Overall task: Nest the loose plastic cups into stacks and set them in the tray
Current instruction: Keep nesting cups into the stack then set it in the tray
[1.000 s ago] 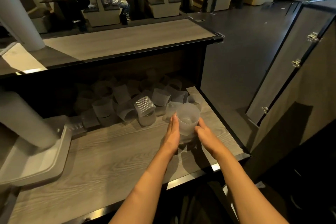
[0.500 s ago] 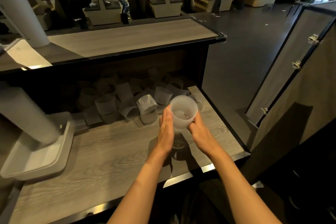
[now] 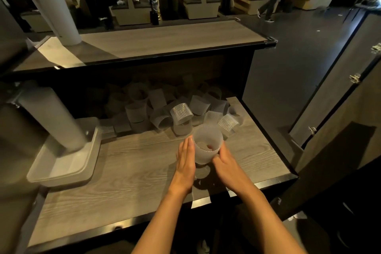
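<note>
A short stack of translucent ribbed plastic cups (image 3: 207,144) stands upright between my two hands, its bottom close to the wooden counter (image 3: 127,173). My left hand (image 3: 185,164) presses flat against its left side with straight fingers. My right hand (image 3: 226,164) wraps round its right side, and a fingertip shows through the cup wall. A pile of loose cups (image 3: 175,112) lies just beyond, under the upper shelf. A grey tray (image 3: 61,171) sits at the left with a tall nested cup stack (image 3: 51,117) leaning in it.
An upper shelf (image 3: 165,43) overhangs the back of the counter and shades the cup pile. A white column (image 3: 61,16) stands at the shelf's left end. The counter's black right edge (image 3: 268,138) drops to the floor; a hinged panel (image 3: 340,99) stands further right. People move in the seating area behind.
The cup stack and both hands have come back a little from the pile toward me. My right hand has closed in more tightly on the stack's side.
</note>
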`<state>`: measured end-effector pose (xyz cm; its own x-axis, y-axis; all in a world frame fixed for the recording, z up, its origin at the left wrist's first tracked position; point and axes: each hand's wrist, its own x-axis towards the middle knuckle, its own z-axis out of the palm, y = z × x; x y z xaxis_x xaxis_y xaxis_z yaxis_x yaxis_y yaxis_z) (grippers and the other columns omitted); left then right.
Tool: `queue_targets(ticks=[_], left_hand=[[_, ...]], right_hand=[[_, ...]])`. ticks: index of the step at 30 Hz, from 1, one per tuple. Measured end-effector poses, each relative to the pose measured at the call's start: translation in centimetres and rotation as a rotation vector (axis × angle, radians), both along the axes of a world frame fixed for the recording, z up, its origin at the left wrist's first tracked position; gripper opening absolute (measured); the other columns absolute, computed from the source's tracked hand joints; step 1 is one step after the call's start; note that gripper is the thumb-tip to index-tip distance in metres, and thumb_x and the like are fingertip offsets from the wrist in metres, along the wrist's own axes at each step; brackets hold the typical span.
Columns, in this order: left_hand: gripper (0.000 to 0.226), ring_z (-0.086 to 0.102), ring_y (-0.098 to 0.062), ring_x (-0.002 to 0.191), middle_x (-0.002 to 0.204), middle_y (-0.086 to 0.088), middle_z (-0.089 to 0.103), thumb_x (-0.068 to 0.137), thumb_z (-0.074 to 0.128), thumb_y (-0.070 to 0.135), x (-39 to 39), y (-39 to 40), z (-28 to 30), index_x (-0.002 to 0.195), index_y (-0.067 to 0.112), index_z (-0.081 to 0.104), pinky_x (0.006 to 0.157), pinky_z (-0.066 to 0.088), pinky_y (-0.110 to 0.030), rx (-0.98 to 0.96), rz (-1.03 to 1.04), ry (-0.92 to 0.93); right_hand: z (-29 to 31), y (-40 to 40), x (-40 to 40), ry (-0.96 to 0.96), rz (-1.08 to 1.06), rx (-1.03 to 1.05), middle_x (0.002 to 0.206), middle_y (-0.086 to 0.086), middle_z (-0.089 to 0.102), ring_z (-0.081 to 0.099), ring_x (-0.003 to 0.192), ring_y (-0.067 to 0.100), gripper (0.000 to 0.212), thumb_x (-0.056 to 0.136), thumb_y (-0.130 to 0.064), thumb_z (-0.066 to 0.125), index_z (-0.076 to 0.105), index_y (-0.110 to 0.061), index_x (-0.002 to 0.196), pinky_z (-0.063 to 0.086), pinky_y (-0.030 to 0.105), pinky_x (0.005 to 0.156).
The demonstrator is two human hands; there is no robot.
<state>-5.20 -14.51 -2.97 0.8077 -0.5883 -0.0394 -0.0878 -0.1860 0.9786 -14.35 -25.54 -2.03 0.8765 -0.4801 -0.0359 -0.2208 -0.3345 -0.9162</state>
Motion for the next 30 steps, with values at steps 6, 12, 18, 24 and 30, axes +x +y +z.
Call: queue_targets(ticks=[6,12,18,24,30], left_hand=[[0.059,0.021,0.000,0.147,0.158,0.016,0.029,0.100,0.019,0.059,2.5,-1.0,1.2,0.151,0.033,0.034,0.123,0.014,-0.024,-0.024,-0.075,-0.113],[0.063,0.036,-0.008,0.145,0.157,0.005,0.040,0.099,0.028,0.058,2.3,-1.4,-0.7,0.154,0.027,0.035,0.124,0.025,-0.043,-0.055,-0.048,0.086],[0.069,0.042,-0.013,0.141,0.152,-0.003,0.046,0.095,0.025,0.054,1.8,-1.8,-0.4,0.152,0.017,0.038,0.122,0.029,-0.040,-0.074,-0.014,0.098],[0.078,0.043,-0.009,0.141,0.150,0.005,0.051,0.091,0.024,0.075,2.8,-2.9,-1.8,0.149,0.028,0.046,0.122,0.029,-0.042,0.045,-0.057,0.117],[0.044,0.050,-0.019,0.131,0.141,-0.003,0.055,0.110,0.027,0.031,2.6,-2.1,-3.4,0.142,0.018,0.053,0.113,0.040,-0.039,0.150,0.047,0.166]], right_hand=[[1.1,-0.8,2.1,-0.006,-0.078,-0.100,0.142,-0.009,0.044,0.043,0.135,0.011,0.055,0.098,-0.025,0.053,0.030,-0.039,0.146,0.043,0.037,0.112],[-0.1,-0.5,2.2,0.134,-0.079,-0.033,0.142,0.002,0.048,0.052,0.130,0.021,0.067,0.091,-0.024,0.051,0.022,-0.040,0.150,0.048,0.045,0.110],[-0.8,-0.6,1.6,0.094,-0.081,-0.014,0.140,0.004,0.050,0.053,0.127,0.019,0.066,0.095,-0.009,0.046,0.021,-0.035,0.150,0.047,0.035,0.108],[-1.2,-1.2,1.2,0.082,-0.120,-0.019,0.138,0.002,0.052,0.054,0.124,0.017,0.065,0.097,-0.007,0.045,0.022,-0.035,0.151,0.046,0.030,0.105],[-2.5,-1.1,0.8,0.095,-0.077,0.018,0.138,-0.002,0.058,0.054,0.128,0.011,0.064,0.092,-0.004,0.047,0.039,-0.030,0.150,0.046,0.028,0.110]])
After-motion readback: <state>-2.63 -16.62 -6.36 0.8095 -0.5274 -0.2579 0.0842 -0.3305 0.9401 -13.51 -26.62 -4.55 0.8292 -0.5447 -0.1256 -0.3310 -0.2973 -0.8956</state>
